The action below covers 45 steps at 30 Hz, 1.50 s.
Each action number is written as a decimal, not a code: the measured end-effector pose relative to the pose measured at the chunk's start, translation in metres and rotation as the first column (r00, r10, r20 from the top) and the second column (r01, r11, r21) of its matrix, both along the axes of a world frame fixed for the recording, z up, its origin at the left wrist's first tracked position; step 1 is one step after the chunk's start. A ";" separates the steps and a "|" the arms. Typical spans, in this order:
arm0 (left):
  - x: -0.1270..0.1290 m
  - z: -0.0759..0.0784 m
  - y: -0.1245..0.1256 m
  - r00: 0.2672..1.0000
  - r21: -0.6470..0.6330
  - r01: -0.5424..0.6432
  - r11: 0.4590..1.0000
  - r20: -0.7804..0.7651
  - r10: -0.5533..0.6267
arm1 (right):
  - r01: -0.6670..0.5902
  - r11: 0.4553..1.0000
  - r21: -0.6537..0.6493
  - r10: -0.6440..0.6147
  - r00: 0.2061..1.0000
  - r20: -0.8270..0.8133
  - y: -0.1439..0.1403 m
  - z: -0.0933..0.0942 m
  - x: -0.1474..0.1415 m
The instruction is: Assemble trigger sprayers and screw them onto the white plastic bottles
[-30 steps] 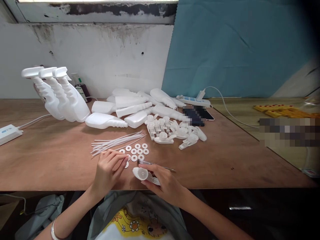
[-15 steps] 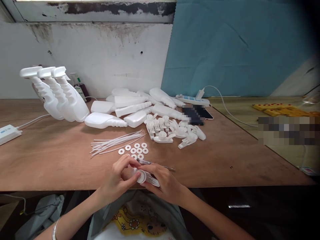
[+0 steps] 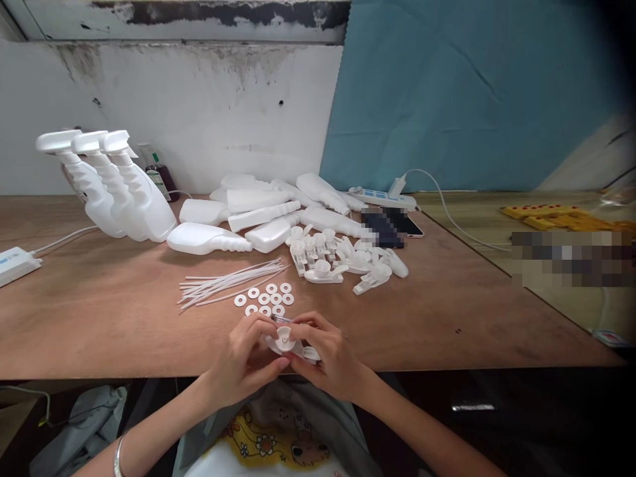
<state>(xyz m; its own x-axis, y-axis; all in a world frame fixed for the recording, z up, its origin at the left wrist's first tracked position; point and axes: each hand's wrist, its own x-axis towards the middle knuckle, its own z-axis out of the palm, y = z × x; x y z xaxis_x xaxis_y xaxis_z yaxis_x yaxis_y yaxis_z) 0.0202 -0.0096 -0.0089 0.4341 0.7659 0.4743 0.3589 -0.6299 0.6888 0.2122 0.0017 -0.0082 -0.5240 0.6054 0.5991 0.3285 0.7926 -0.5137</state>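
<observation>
A spray head (image 3: 285,344) sits at the near table (image 3: 99,318) edge, pinched between the left hand (image 3: 247,361) and right hand (image 3: 330,358). Loose washers (image 3: 265,299) lie just beyond; one seems pressed into its cap.

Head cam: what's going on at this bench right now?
A person sits at a wooden table, both hands together at its near edge. The left hand and right hand hold one white sprayer head between them. Just beyond lie loose white washers and a bundle of thin tubes. Further back are more sprayer heads, empty bottles lying down, and three assembled bottles standing on the left.
</observation>
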 end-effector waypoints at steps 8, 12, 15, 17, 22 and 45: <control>-0.003 0.009 0.006 0.970 0.240 0.047 0.970 -0.241 0.013 | 0.026 0.989 0.142 -0.036 0.997 0.068 0.002 0.000 0.000; -0.005 0.008 0.006 0.967 0.287 0.061 0.956 -0.256 0.015 | 0.017 0.988 0.155 -0.031 0.996 0.088 0.003 0.001 0.000; -0.005 0.006 0.006 0.962 0.300 0.076 0.951 -0.274 0.010 | 0.006 0.988 0.152 -0.023 0.994 0.106 0.004 0.001 0.001; -0.006 0.006 0.007 0.956 0.321 0.081 0.944 -0.292 0.017 | 0.002 0.989 0.146 -0.020 0.992 0.127 0.005 0.002 0.002; -0.006 0.006 0.008 0.939 0.401 0.089 0.912 -0.339 0.058 | -0.016 0.987 0.158 -0.013 0.984 0.179 0.005 0.004 0.004; 0.001 0.006 -0.002 0.946 0.379 -0.003 0.925 -0.298 0.125 | 0.014 0.996 0.089 -0.015 1.000 0.013 0.005 -0.007 0.005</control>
